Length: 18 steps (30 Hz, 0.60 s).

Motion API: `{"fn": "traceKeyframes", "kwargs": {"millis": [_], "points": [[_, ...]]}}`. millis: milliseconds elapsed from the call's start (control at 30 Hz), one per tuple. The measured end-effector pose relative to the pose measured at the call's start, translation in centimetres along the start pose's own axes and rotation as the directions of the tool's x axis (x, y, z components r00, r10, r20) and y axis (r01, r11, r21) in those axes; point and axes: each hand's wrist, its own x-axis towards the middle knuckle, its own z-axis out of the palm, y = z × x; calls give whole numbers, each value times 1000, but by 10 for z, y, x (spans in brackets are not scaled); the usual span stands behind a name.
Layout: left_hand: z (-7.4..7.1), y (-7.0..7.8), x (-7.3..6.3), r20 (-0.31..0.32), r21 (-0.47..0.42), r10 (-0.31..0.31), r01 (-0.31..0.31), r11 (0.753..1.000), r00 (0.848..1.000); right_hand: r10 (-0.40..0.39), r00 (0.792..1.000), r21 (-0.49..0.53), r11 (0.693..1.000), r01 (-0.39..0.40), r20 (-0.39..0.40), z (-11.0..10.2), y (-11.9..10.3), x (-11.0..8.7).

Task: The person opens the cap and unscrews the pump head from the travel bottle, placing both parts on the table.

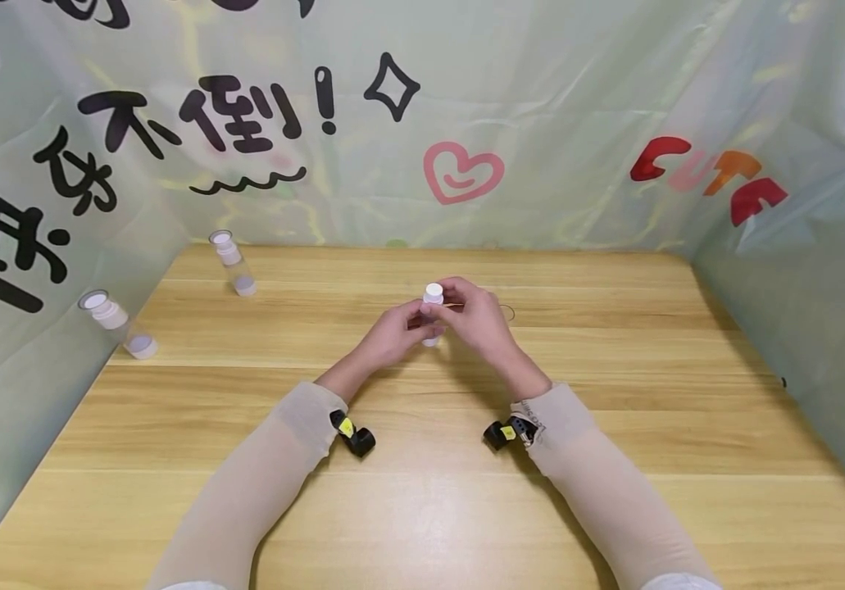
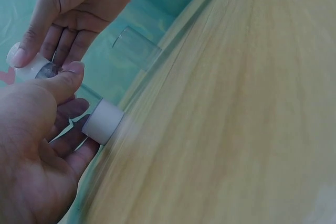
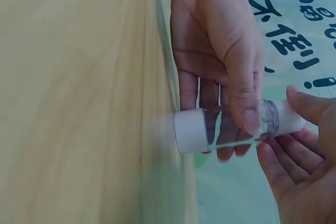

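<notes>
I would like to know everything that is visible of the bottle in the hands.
The bottle has a clear body, like glass or plastic, a white base and a white top. It is upright over the table; contact there is unclear. The left hand grips its body; the right hand pinches its top.

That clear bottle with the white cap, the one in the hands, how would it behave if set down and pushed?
The clear bottle is probably stiff: it shows no visible dent where the left hand grips it. Upright, it may tip easily, being tall and narrow. On its side, it would likely roll, since it and its white base look round.
</notes>
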Motion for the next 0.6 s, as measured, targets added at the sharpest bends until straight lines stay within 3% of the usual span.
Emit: {"fn": "traceKeyframes", "kwargs": {"millis": [600], "points": [[0,1,0,3,38,-19,19,999,1000,-24,991,39,999,19,129,-16,5,3]]}}
